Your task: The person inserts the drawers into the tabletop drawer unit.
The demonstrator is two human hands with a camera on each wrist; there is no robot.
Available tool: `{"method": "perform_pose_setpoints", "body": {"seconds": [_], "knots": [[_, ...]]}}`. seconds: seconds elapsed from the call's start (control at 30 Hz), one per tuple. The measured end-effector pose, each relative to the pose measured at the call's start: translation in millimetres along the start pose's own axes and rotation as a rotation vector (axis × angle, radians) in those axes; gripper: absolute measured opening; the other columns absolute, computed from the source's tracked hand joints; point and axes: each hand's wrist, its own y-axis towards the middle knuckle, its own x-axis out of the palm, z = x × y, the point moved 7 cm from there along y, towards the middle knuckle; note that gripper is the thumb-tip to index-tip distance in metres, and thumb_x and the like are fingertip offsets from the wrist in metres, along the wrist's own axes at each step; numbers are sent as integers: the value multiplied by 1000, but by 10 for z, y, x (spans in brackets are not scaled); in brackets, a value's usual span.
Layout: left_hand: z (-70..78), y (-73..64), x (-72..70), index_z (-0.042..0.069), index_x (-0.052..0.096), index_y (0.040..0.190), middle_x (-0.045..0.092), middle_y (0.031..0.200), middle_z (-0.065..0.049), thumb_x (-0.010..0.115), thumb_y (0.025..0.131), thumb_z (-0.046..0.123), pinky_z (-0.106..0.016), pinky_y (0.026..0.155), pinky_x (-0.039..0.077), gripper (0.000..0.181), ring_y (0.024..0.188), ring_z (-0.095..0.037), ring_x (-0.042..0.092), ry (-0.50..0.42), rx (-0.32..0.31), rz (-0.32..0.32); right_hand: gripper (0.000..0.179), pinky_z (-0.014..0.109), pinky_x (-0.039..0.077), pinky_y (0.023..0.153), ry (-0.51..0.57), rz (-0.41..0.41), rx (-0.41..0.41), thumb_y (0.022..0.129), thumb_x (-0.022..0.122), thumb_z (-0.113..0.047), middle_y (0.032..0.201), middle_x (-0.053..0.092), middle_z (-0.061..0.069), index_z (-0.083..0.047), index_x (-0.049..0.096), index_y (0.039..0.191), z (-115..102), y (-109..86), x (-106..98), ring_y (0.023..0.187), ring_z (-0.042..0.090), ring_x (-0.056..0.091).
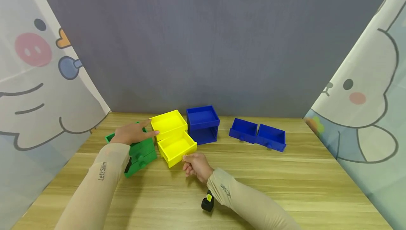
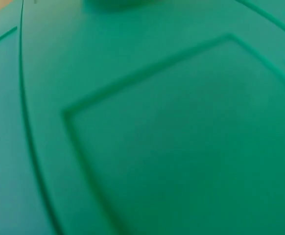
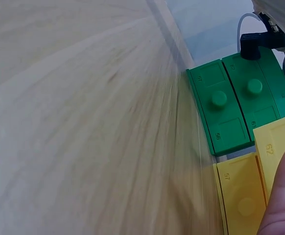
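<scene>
A yellow drawer cabinet [image 1: 169, 122] stands left of the middle, its upper yellow drawer [image 1: 177, 147] pulled out toward the front right. My right hand [image 1: 199, 166] pinches this drawer at its front, fingers curled; its knob is hidden. In the right wrist view my thumb [image 3: 283, 193] lies against the drawer front, above the closed lower yellow drawer [image 3: 240, 196]. My left hand [image 1: 133, 133] stretches over the green cabinet [image 1: 142, 152], its thumb and fingers extended against the yellow cabinet's left side. Only green panels show in the left wrist view.
A blue cabinet [image 1: 203, 117] with an open lower bay stands right of the yellow one. Farther right, two separate blue drawers [image 1: 243, 130] [image 1: 271, 137] lie on the wooden table [image 1: 285, 187]. A grey wall [image 1: 203, 47] rises behind; printed cloths hang at both sides.
</scene>
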Motion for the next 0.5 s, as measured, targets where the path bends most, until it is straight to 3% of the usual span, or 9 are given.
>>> {"method": "perform_pose_setpoints", "body": {"seconds": [0.13,0.27,0.43,0.5], "knots": [[9,-11,-34,11,24,153,53,129,-30,36,82,81,-30,44,34,101,87,-38,62,1,-7,-1,26,17,45,43,15,3,-1,96,49,-4,55,54,-2,20,56,100,3,4,7,41,2,48],[29,-21,-58,11,25,153,63,113,-24,39,82,80,-27,44,25,100,65,-25,55,-6,-23,-10,26,16,44,42,27,19,-7,97,48,-4,55,54,-2,21,55,101,0,2,16,41,2,48],[38,-13,-43,12,25,153,66,104,-19,41,81,80,-27,45,24,100,60,-22,51,-18,-33,-10,25,16,44,43,44,49,-3,96,48,-2,54,54,-2,21,55,101,11,0,28,40,2,46],[38,-9,-37,11,26,152,64,111,-21,41,81,80,-28,45,25,100,63,-23,52,-20,-31,-8,25,16,44,43,53,56,3,96,48,-2,54,54,-2,21,55,100,20,6,34,40,2,46]]}}
